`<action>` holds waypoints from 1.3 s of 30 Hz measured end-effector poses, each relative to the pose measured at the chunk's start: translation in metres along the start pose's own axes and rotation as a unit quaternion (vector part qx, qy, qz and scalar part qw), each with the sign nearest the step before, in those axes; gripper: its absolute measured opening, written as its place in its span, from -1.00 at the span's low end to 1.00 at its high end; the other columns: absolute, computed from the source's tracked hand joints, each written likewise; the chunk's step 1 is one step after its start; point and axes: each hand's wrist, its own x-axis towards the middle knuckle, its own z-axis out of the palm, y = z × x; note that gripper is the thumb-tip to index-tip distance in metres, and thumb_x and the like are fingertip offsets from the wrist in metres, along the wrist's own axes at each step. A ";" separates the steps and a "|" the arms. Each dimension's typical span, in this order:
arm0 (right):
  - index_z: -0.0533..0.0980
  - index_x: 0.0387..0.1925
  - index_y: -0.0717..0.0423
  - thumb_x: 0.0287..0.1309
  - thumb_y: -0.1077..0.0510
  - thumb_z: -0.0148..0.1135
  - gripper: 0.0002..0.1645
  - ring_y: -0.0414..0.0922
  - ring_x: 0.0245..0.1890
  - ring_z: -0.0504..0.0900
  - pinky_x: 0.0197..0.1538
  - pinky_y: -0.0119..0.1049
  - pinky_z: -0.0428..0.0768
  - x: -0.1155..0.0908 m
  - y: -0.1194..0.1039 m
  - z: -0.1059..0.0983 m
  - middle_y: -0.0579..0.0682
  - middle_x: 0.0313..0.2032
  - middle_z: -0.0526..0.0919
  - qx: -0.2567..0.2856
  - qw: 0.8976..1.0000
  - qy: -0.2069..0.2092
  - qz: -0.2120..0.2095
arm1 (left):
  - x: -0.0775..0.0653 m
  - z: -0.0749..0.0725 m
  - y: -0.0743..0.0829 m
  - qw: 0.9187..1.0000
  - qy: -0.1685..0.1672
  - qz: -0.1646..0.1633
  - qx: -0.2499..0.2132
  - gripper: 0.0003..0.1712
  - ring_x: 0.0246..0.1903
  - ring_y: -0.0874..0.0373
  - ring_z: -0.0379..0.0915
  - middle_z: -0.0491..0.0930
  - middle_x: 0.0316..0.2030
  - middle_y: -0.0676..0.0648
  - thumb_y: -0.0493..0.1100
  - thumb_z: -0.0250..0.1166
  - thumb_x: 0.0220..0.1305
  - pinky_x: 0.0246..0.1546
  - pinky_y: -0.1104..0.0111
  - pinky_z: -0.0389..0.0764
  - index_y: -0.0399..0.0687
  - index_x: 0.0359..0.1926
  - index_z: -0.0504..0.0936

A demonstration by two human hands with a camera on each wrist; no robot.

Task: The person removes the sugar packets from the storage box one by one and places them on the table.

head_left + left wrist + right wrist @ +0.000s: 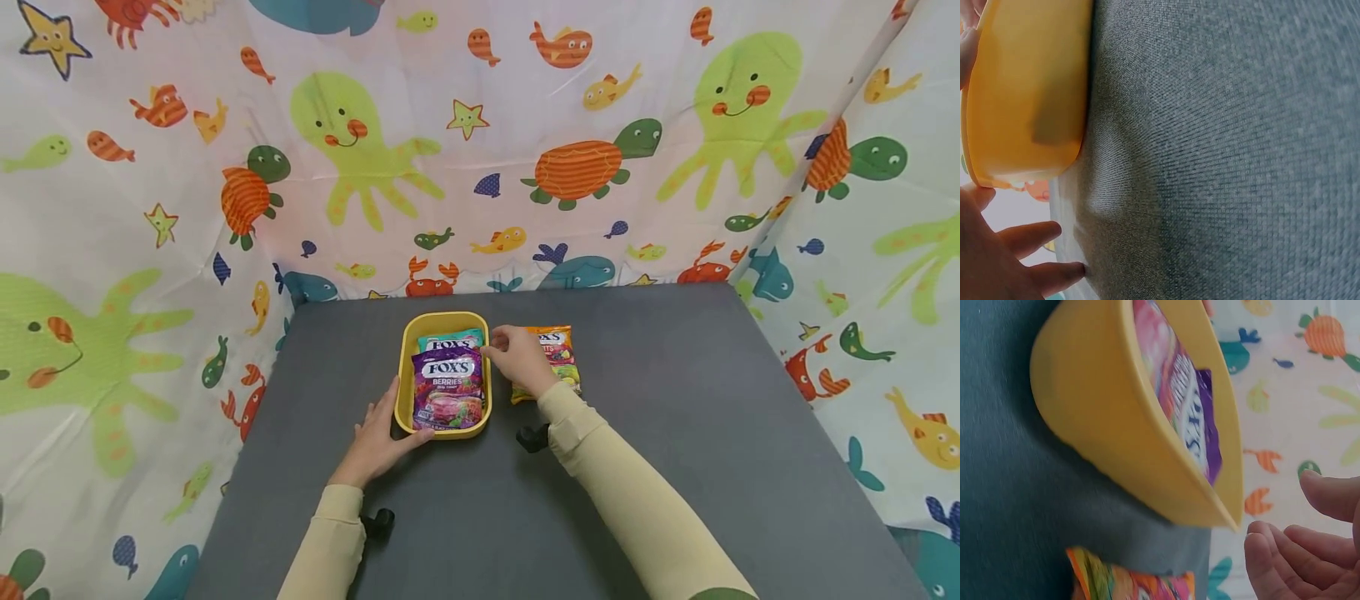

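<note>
Yellow tub [459, 433] on gray counter [675, 400]; purple candy bag [447, 390] overlaps teal bag [450, 340] inside. Left hand [375, 442], grip wide, touches tub's edge. Right hand [519, 357], grip loosely parted, empty, near right rim; orange bag [562, 358] right of tub.

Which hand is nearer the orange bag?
Right. In the head view, the right hand overlaps the left part of the orange bag; the left hand is farther left, touching the bin.

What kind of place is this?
It might be a little table-top space set up for filming or playing: a sea-animal curtain surrounds a gray surface, where a yellow bin holds candy bags.
</note>
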 end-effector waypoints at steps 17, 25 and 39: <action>0.39 0.38 0.25 0.33 0.07 0.32 -0.32 0.10 0.10 0.66 0.17 -0.02 0.65 0.005 -0.018 0.044 0.23 0.15 0.64 -0.093 0.993 -0.066 -0.022 | -0.003 0.000 0.000 1.000 -0.009 -0.008 0.003 0.37 0.55 -0.43 -0.35 -0.10 0.62 -0.11 0.68 0.23 -0.06 0.37 -0.41 -0.34 0.53 0.59 -0.37; 0.32 0.43 0.27 0.32 0.07 0.30 -0.26 0.18 0.34 0.46 0.36 0.04 0.46 0.010 -0.026 0.067 0.26 0.34 0.46 -0.220 0.972 -0.071 -0.053 | 0.000 0.001 -0.001 1.000 -0.002 -0.004 0.000 0.36 0.54 -0.44 -0.35 -0.09 0.61 -0.12 0.66 0.25 -0.04 0.36 -0.42 -0.34 0.54 0.59 -0.37; 0.22 0.49 0.21 0.29 0.01 0.33 -0.14 0.20 0.29 0.49 0.29 0.08 0.53 0.009 -0.039 0.081 0.30 0.32 0.46 -0.289 0.954 -0.078 0.014 | 0.000 -0.001 0.000 1.000 -0.007 0.002 0.000 0.34 0.54 -0.44 -0.35 -0.11 0.62 -0.10 0.62 0.26 0.01 0.36 -0.44 -0.34 0.52 0.59 -0.37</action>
